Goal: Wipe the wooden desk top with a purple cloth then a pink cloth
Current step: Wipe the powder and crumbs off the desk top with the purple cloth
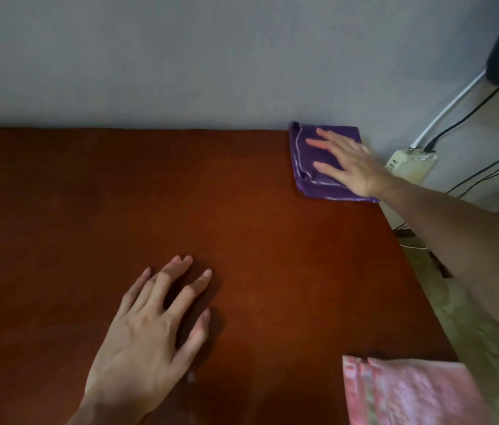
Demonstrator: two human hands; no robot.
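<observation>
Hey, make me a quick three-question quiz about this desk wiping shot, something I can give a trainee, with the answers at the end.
1. True or false: the right hand lies flat on the purple cloth.
2. Where does the pink cloth lie? A) far left corner B) near right corner C) under the left hand
3. Fill in: the left hand's fingers rest spread on the bare ______.

Key:
1. True
2. B
3. Desk top

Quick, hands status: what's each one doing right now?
Left hand: open, fingers spread, resting on the wooden desk top, holding nothing.
Right hand: open, straight fingers pressing flat on the folded purple cloth.
</observation>
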